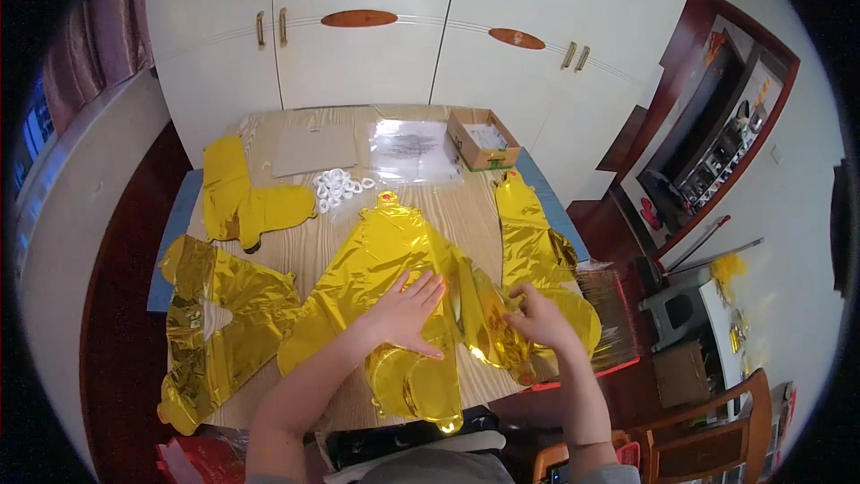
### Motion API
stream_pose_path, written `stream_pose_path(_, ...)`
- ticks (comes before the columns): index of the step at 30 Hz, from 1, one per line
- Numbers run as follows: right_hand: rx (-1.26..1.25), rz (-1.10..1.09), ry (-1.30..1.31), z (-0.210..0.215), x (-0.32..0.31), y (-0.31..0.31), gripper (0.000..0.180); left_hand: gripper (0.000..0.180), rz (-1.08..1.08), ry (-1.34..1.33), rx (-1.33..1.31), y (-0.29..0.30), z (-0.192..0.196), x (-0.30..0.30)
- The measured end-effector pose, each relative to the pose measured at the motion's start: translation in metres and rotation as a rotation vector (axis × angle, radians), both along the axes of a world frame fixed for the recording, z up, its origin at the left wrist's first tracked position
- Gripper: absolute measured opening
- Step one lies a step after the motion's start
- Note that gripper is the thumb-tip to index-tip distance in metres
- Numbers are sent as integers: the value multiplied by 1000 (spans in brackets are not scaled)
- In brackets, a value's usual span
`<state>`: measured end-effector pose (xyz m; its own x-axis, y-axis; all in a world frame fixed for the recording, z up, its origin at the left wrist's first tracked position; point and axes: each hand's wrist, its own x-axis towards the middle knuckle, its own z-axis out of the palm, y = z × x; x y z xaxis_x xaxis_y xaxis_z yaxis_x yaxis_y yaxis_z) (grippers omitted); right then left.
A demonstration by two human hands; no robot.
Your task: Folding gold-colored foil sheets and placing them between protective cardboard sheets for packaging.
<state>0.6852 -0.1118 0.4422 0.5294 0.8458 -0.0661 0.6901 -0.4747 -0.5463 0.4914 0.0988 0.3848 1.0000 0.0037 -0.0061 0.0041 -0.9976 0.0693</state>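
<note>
A large gold foil balloon [376,255], uninflated, is spread across the middle of the table. My left hand [408,312] lies flat on it, fingers stretched out and thumb apart. To the right, my right hand [539,317] has its fingers curled in a pinch at the creased right flap of the same balloon. That flap is partly folded and bunched toward the near edge. Another flat gold foil balloon [237,332] lies at the left, with a whitish patch [213,318] on it. More gold foil pieces lie at the far left [228,184] and the right [524,215].
Behind the balloon sit a pile of small white rings [336,186], a grey cardboard sheet [313,151], a clear plastic sleeve [412,151] and an open cardboard box [484,139] with packets. White cabinets [358,63] stand behind the table; a wooden chair [708,448] is near right.
</note>
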Motion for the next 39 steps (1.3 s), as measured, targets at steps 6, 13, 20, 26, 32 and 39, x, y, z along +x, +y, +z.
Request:
stream_pose_path(6,216,48,205,25,-30,-2,50,126,-1,-46,-7,0,-5,0)
stream_pose_path(13,349,186,554,-6,-61,50,37,111,2,-26,-117,5,7,1)
stream_pose_path(20,372,287,397,-24,-93,71,30,32,166,-394,-682,31,21,4)
stream_pose_path(26,348,348,540,-33,-101,75,19,20,293,-416,-598,26,4,7)
stream_pose_path(32,425,324,74,-23,-53,55,16,22,357,-367,-461,31,1,4)
stream_pose_path(39,516,551,-219,-55,-29,42,21,23,410,-320,-462,34,-3,2)
